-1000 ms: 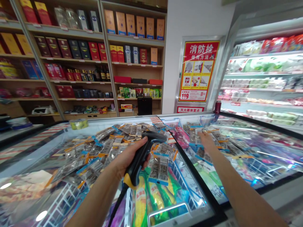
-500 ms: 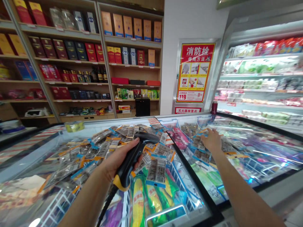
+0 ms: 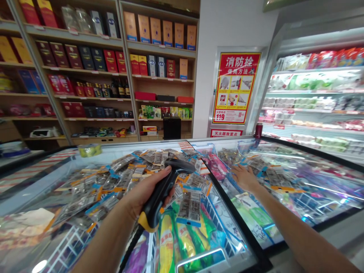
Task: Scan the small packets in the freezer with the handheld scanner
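Observation:
My left hand (image 3: 153,187) is wrapped round a black and yellow barcode scanner (image 3: 159,197), its head pointing forward and right, its cable running down. Beneath the scanner, a heap of small clear packets (image 3: 125,180) with orange and blue edges spreads over the left glass lid. One packet (image 3: 189,206) lies apart, nearer me, above bagged corn (image 3: 167,239) seen through the glass. My right hand (image 3: 244,177) reaches over the right lid, fingers stretched out and apart, with no packet visible in it. Beside it more packets (image 3: 267,172) lie in a pile.
A dark lid edge (image 3: 227,204) divides the chest freezer. A roll of yellowish tape (image 3: 90,150) stands at its back left, and a dark red cylinder (image 3: 258,131) at the back right. Beyond are shelves of boxes (image 3: 159,68), a red wall poster (image 3: 237,89) and a lit chiller (image 3: 315,94).
My right hand has moved left and slightly down, its fingers more stretched. Packets that lay under it are no longer there, and some show to its right. The scanner has shifted slightly right.

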Motion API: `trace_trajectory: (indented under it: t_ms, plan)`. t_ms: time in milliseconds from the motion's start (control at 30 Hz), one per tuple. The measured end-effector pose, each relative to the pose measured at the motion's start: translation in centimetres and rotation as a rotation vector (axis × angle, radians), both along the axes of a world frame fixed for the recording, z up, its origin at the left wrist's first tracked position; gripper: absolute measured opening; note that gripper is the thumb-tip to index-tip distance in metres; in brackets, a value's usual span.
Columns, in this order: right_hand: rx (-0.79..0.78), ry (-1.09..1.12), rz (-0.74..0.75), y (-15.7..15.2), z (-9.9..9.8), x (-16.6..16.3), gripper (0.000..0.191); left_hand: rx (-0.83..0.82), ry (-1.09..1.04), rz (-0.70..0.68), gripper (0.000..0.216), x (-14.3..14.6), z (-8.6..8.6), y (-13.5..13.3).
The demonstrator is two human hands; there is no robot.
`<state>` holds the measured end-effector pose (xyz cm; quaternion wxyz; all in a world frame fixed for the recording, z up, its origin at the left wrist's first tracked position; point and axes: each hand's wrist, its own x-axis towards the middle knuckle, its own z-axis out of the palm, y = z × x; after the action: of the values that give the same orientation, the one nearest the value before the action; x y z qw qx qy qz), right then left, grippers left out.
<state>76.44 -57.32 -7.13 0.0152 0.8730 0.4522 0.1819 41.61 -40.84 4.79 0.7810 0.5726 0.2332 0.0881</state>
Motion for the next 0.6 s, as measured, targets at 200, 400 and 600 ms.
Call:
trace_trajectory:
  t_ms: [200,400,600]
  plan:
    - [0.179,-0.094,0.006,-1.9,0.6,2.0,0.036,0.034,-0.015,-0.025,0.042,-0.1,0.2,-0.3]
    - [0.284,0.268,0.185,4.3,3.3,-7.0,0.032,0.01,0.018,-0.015,0.036,0.2,0.1,-0.8]
    - [0.171,0.607,0.22,9.1,4.4,-12.8,0.025,-0.009,0.013,-0.022,0.038,0.3,0.0,-0.8]
